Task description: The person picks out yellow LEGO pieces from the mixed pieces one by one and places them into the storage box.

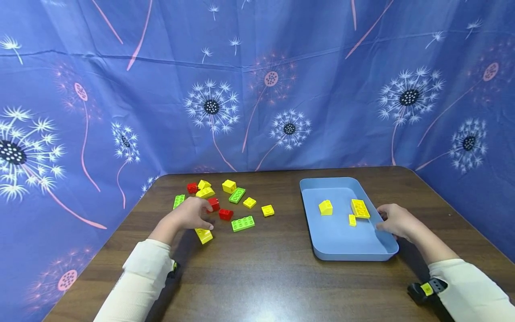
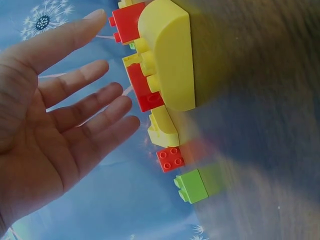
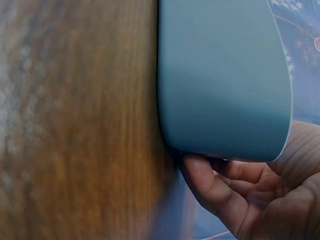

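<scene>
In the head view my left hand (image 1: 187, 215) hovers over the left group of bricks, fingers spread and holding nothing. Just below its thumb lies a yellow brick (image 1: 204, 236), and a red brick (image 1: 213, 204) is beside the fingertips. The left wrist view has the palm (image 2: 55, 135) facing a curved yellow brick (image 2: 175, 60), with a gap between them. My right hand (image 1: 400, 221) grips the right wall of the blue tray (image 1: 334, 239). In the right wrist view the fingers (image 3: 200, 172) curl at the tray wall (image 3: 225, 90).
Inside the tray lie a sloped yellow brick (image 1: 326, 208), a larger yellow piece (image 1: 360, 209) and a small yellow one (image 1: 352, 220). Around the left hand are a long green brick (image 1: 243, 224), a flat yellow brick (image 1: 267, 210) and several others. Behind the table (image 1: 273, 277) hangs a blue patterned cloth (image 1: 249, 67).
</scene>
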A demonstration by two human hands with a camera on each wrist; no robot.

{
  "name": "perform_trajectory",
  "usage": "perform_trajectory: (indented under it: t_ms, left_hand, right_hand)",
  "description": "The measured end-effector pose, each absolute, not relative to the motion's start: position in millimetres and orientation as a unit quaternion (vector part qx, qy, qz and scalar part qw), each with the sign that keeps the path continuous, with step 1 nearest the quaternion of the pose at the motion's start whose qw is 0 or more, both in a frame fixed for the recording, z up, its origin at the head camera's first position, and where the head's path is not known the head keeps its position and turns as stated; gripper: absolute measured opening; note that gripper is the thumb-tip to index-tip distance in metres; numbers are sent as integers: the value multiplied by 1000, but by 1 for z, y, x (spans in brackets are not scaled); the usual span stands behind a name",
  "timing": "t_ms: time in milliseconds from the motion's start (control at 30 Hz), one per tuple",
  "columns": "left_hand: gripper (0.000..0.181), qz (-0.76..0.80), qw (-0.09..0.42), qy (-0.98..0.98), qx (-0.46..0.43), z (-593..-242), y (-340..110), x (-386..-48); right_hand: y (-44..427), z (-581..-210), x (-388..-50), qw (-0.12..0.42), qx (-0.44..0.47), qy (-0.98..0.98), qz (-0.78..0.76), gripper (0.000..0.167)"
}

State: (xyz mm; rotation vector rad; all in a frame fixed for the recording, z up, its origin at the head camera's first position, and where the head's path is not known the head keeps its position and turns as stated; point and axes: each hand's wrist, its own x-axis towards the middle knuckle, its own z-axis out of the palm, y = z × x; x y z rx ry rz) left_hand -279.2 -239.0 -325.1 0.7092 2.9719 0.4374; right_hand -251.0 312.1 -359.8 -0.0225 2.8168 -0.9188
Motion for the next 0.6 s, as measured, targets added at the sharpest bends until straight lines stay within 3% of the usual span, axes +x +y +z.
perform_trajectory:
  t_ms: [600]
  left_hand:
    - [55, 34, 95, 970, 219, -332, -237, -276]
  right_hand:
    - [312, -359, -251, 91, 2, 951, -296, 53]
